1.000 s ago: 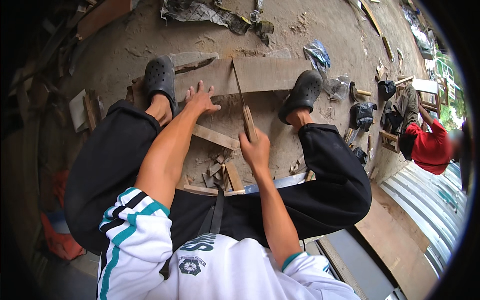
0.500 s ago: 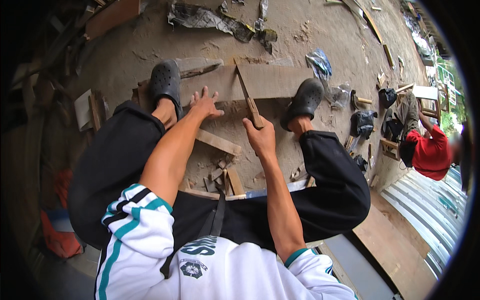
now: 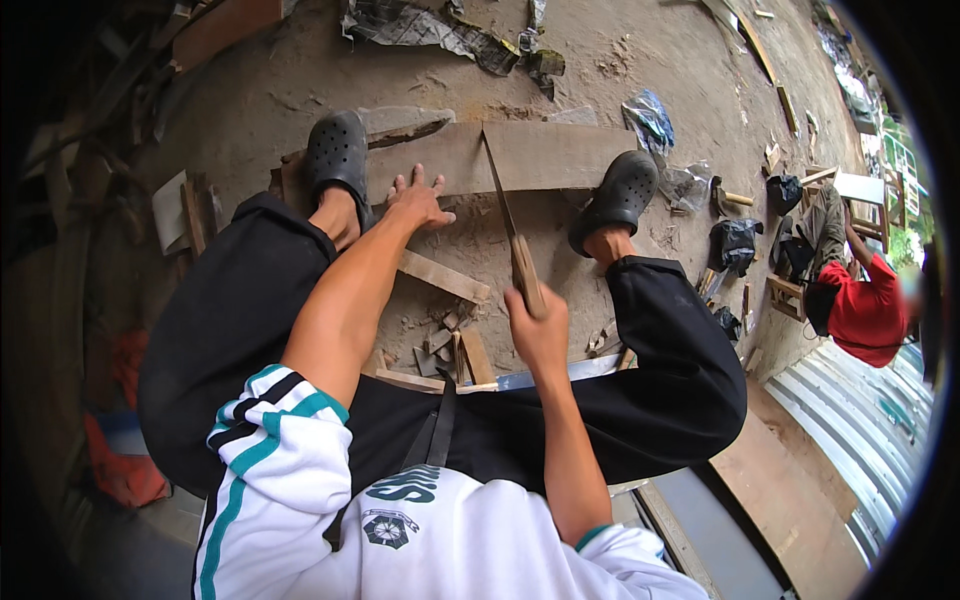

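Note:
A wide wooden board (image 3: 570, 158) lies crosswise between my feet. My left hand (image 3: 418, 205) rests on its near edge with the fingers spread. In my right hand (image 3: 538, 325) is the wooden handle of a handsaw (image 3: 503, 205), gripped with the fingers wrapped round it. The saw's narrow blade runs away from me, and its tip reaches the far edge of the board. My dark clogs, the left clog (image 3: 337, 152) and the right clog (image 3: 617, 195), are at the two ends of the board, seemingly on it.
A wood strip (image 3: 445, 275) and several offcuts (image 3: 470, 345) lie on the dirt floor nearer me. Crumpled plastic (image 3: 648, 122) lies beyond my right foot, by a hammer (image 3: 730, 197) and black bags (image 3: 737, 245). Another person in red (image 3: 868, 310) sits at far right.
My right hand has drawn the saw back toward me, so more of the blade shows on the near side of the board. My left hand stays on the board.

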`<state>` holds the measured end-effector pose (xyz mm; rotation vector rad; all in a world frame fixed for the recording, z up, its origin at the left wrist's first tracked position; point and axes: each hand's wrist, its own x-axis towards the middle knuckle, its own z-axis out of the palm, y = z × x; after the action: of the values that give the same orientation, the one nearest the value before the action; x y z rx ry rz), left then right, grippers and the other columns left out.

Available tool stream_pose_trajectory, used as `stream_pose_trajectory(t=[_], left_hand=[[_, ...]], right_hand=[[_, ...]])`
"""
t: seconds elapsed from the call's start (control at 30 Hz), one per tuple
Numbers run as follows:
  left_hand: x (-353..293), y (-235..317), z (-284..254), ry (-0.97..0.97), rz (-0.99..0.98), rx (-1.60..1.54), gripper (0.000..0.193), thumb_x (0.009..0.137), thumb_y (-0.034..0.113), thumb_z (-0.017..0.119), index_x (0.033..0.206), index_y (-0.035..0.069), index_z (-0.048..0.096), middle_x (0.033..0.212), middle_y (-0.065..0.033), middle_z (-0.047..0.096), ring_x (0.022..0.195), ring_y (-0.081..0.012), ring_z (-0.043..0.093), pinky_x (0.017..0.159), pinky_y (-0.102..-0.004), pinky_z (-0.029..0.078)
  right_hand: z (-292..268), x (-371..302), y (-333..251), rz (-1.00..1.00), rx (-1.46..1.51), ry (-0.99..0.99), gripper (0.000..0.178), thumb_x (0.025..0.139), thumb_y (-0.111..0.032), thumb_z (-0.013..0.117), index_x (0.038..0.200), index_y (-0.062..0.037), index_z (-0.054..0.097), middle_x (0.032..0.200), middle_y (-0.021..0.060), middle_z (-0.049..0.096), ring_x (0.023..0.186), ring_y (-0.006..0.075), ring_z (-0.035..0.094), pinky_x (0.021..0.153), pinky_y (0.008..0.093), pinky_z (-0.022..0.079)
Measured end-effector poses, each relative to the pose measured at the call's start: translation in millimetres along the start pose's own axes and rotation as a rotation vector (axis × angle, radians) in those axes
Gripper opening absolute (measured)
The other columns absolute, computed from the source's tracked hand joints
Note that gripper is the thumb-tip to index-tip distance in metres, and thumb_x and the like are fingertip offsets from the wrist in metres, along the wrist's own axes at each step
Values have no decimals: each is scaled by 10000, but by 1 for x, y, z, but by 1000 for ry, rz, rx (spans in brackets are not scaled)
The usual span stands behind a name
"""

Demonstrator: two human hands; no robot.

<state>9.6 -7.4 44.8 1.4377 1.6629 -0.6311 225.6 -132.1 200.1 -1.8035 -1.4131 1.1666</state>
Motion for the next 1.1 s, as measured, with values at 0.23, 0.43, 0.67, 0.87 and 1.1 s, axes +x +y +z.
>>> stream_pose_trajectory(t=[0.23, 0.43, 0.67, 0.87, 1.1], left_hand=[[6, 7, 3, 14, 26, 31, 946, 819, 588, 633, 1577, 310, 140, 1646, -147, -28, 1472, -484, 107, 1180, -533, 208], [6, 0, 1, 25, 2, 7, 948, 814, 587, 642, 1575, 311, 150, 1646, -149, -22, 1472, -485, 103, 1183, -534, 198], [7, 4, 5, 22, 19, 15, 929, 828, 576, 633, 1576, 312, 150, 1649, -133, -27, 1476, -478, 99, 1186, -531, 183], [5, 3, 2, -1, -2, -18, 928, 828, 570, 632, 1576, 316, 145, 1648, -134, -29, 1477, -477, 96, 1187, -532, 182], [9, -1, 8, 17, 13, 6, 935, 817, 573, 641, 1574, 313, 158, 1646, -148, -20, 1470, -485, 119, 1182, -533, 205]], right_hand=[[40, 58, 31, 67, -64, 0, 244, 852, -198, 641, 785, 29, 581, 655, 238, 549, 613, 413, 547, 593, 434, 449], [-1, -17, 23, -47, -24, -19, 220, 843, -194, 647, 784, 15, 612, 678, 240, 595, 661, 400, 640, 616, 445, 475], [45, 61, 31, 35, -29, 11, 235, 842, -198, 643, 786, 26, 594, 650, 226, 564, 575, 338, 566, 594, 418, 461], [18, -2, 26, 29, 11, -2, 224, 835, -180, 654, 774, 27, 598, 647, 217, 562, 576, 332, 570, 600, 405, 472], [34, 34, 30, 10, -67, 10, 210, 825, -183, 652, 782, 15, 594, 649, 226, 571, 604, 381, 607, 597, 425, 477]])
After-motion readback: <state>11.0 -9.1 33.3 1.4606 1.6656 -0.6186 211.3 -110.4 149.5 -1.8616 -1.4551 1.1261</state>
